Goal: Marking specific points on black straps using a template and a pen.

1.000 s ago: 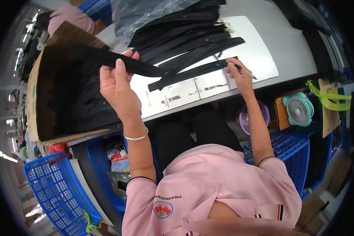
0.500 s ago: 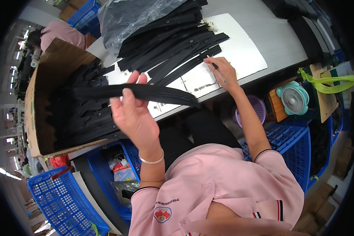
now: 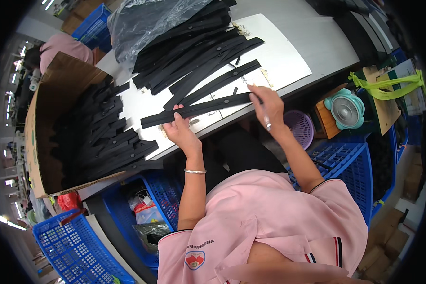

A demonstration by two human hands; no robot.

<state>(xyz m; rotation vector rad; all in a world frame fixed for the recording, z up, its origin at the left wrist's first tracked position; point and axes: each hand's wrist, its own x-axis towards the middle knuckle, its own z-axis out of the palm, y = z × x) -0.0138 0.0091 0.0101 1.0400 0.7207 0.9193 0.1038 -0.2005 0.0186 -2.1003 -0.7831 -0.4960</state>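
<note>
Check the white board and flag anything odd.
A short dark piece lies on the white board between two long black strips, looking like a stray scrap. Brownish marks by the pile make the board look worn.

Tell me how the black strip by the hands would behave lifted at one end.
The strip would probably droop, since it looks thin and ribbon-like. It's likely light, being narrow and flat. It seems unlikely to roll, given that flat shape.
</note>
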